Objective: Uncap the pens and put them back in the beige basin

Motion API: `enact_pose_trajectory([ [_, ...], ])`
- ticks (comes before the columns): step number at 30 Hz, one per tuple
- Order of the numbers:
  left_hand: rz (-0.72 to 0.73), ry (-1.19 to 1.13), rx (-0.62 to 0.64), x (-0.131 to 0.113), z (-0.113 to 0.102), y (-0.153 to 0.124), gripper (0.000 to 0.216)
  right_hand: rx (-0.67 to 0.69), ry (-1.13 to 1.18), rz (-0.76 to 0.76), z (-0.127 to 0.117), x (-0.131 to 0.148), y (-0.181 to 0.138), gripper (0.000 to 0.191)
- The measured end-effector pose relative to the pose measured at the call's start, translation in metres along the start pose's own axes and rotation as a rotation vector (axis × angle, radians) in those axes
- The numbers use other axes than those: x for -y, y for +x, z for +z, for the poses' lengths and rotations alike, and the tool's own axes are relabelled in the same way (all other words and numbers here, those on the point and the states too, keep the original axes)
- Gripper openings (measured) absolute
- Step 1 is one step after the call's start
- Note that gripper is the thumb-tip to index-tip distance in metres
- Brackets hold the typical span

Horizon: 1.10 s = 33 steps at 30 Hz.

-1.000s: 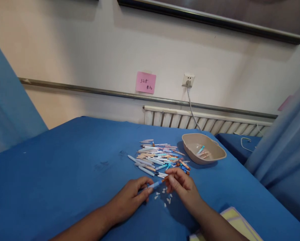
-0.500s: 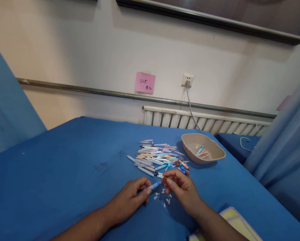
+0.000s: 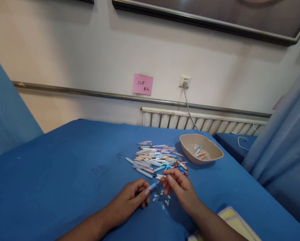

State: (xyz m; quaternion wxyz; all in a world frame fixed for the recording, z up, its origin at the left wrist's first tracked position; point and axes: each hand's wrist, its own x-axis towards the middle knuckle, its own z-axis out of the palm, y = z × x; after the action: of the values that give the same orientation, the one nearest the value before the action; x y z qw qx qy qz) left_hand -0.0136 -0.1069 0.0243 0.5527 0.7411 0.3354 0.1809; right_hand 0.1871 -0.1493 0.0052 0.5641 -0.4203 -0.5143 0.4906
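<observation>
A light-blue pen (image 3: 153,185) with a brown end piece (image 3: 162,179) is gripped between the thumb and fingers of my left hand (image 3: 136,195), its brown end pointing up and right. My right hand (image 3: 180,188) is at that brown end, thumb and fingers curled together in a pinch; whether a small part is between them is hidden. Under the hands, several small white tips (image 3: 167,202) lie scattered on the blue cloth. Just beyond is a pile of pens and pen parts (image 3: 152,157) in white, grey, orange, blue and teal.
A beige basin (image 3: 187,152) with a few pens (image 3: 201,153) inside stands right of the pile. A yellow folded cloth or paper (image 3: 236,222) lies at the front right. The blue-covered table (image 3: 64,167) meets a wall with a radiator (image 3: 165,120) and a plugged-in socket (image 3: 184,81).
My right fingertips have shifted slightly toward the tip of the brown end, showing more of it. The left hand keeps its hold on the pen. The whole view has shifted slightly.
</observation>
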Motion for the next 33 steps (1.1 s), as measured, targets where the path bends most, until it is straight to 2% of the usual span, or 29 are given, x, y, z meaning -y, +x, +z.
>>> enact_pose_trajectory([
  [5,0.026,0.054,-0.043,0.001,-0.003,0.001,0.026,-0.083,-0.007,0.042,-0.001,-0.005,0.005,0.04],
  [10,0.095,0.178,-0.177,-0.005,-0.009,0.004,0.026,-0.158,0.019,0.12,0.0,-0.014,0.016,0.049],
  [13,0.126,0.221,-0.235,-0.012,-0.011,0.012,0.026,-0.157,0.003,0.146,0.003,-0.02,0.022,0.05],
  [17,0.157,0.243,-0.228,-0.033,-0.011,0.037,0.027,-0.112,-0.061,0.18,0.01,-0.028,0.027,0.04],
  [22,0.265,0.391,-0.252,-0.078,-0.007,0.1,0.029,-0.071,-0.327,0.172,0.014,-0.027,0.027,0.014],
  [26,0.328,0.677,-0.221,-0.109,0.003,0.169,0.033,-0.011,-0.528,0.137,0.014,-0.018,0.023,0.017],
  [28,0.33,0.734,-0.21,-0.118,0.011,0.203,0.03,-0.003,-0.619,0.094,0.013,-0.01,0.02,0.018],
  [31,0.307,0.8,-0.179,-0.125,0.026,0.248,0.027,0.032,-0.715,0.068,0.011,0.004,0.014,0.02],
  [33,0.289,0.847,-0.153,-0.125,0.036,0.273,0.024,0.051,-0.769,0.108,0.011,0.012,0.012,0.021],
])
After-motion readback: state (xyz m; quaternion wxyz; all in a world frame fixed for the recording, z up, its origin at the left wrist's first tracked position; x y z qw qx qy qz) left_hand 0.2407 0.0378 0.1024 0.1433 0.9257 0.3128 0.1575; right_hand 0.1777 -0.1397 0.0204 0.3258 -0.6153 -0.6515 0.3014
